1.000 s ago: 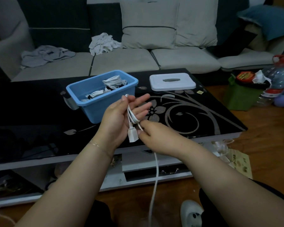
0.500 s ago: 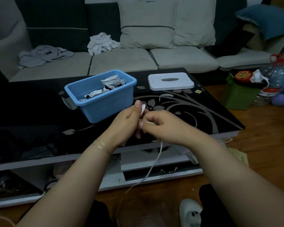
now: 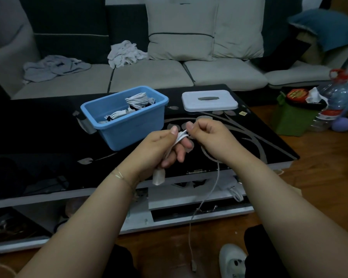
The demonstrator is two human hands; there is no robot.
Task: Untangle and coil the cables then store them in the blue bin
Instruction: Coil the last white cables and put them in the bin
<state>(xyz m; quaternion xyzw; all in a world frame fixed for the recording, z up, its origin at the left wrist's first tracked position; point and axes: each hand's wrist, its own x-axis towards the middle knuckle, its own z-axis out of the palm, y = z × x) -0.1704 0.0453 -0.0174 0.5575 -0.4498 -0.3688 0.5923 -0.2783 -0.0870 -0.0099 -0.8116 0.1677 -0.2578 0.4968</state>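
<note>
Both hands raised close together just in front of the bin (image 3: 129, 125), over the near part of the black table (image 3: 38, 137). Left hand (image 3: 159, 149) curled around a few white loops of the cable (image 3: 180, 136), thumb up, plug end (image 3: 158, 176) hanging out below the palm. Right hand (image 3: 209, 137) pinching the same cable at the loops, knuckles almost touching the left thumb. Rest of the cable trailing from under the right hand down past the table edge to the floor, connector (image 3: 193, 266) dangling near the white slipper (image 3: 232, 261). Inside the bin, several coiled white cables (image 3: 138, 100) already stored. Right of the bin, white lid (image 3: 209, 100) lying flat on the table. Behind the bin, a sofa (image 3: 149, 77) with cushions and crumpled cloths.
</note>
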